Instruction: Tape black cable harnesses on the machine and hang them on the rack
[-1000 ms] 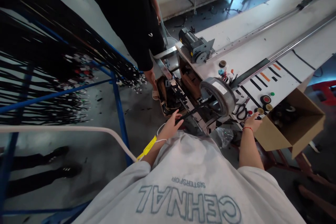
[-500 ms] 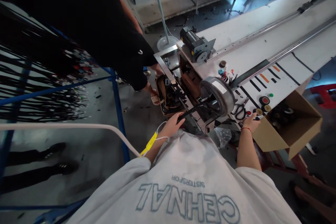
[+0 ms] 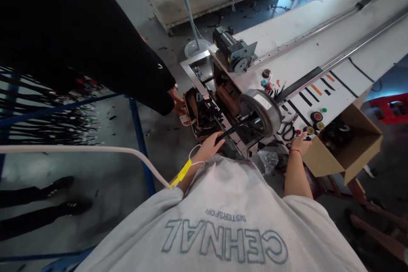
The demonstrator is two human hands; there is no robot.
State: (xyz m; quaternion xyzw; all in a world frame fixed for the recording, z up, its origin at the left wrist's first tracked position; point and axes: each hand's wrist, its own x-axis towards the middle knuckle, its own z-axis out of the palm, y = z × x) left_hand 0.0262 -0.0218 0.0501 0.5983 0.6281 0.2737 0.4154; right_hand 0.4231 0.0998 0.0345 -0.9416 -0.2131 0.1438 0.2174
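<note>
My left hand (image 3: pixel 208 146) reaches to the near end of a cutting machine and pinches a black strap (image 3: pixel 234 128) that runs from a large grey reel (image 3: pixel 262 110). My right hand (image 3: pixel 300 143) rests at the edge of the white bench (image 3: pixel 318 51), fingers on a small round button by the control knobs (image 3: pixel 316 116). Black scissors (image 3: pixel 287 129) lie just left of that hand.
A person in black leans in from the left, a hand (image 3: pixel 177 103) at a brown box of parts (image 3: pixel 197 114). A blue rack (image 3: pixel 135 123) hung with black straps stands left. An open cardboard box (image 3: pixel 350 144) sits right. A motor (image 3: pixel 231 53) tops the bench end.
The person in black has bent further down over the rack and brought a hand to the brown box. My hands have stayed put; the view shifted slightly.
</note>
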